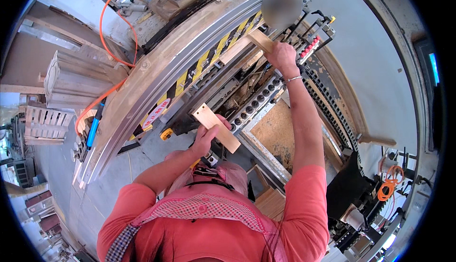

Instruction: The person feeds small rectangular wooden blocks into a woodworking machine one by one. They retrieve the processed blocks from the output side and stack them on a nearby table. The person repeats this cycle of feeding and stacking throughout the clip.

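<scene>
In my left hand (205, 139) is a short, pale wooden block (216, 125) with two small dark holes near its far end. The fingers close round its middle, in front of my body. My right hand (283, 57) reaches far forward over the machine (254, 103) and grips the near end of another wooden piece (260, 40). That piece lies by a longer pale wooden strip (236, 50) on the machine. A row of round black knobs (254, 104) runs along the machine's edge between my two hands.
A yellow-and-black striped strip (205, 61) lines the curved metal beam (142, 79) ahead. An orange hose (100, 20) crosses the left, near a blue air gun (95, 126). At right are a chain track (332, 100), red knobs (309, 47) and a coiled orange hose (387, 188). A framed particle board (273, 134) sits below my right arm.
</scene>
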Demonstrator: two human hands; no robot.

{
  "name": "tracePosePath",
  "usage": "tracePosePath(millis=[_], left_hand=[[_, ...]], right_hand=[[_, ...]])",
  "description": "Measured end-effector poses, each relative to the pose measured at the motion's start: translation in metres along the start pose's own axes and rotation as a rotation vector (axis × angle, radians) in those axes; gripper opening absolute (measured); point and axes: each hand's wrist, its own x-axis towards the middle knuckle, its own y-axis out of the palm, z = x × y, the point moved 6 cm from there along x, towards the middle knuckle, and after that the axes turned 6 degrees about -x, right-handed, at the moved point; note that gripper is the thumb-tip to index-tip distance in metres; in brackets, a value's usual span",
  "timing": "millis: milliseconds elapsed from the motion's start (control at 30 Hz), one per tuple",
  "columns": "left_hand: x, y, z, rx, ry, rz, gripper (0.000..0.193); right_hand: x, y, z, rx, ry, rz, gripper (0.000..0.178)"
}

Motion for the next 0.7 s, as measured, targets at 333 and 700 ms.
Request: tracePosePath(millis=[333, 700], left_hand=[[-0.001, 0.000, 0.003, -0.117, 0.020, 0.033, 0.026], [-0.003, 0.000, 0.002, -0.005, 0.054, 0.050, 0.030]], right_hand=[[0.003, 0.004, 0.000, -0.040, -0.020, 0.019, 0.033], [0.002, 0.002, 0.006, -0.094, -0.083, -0.050, 0.038]])
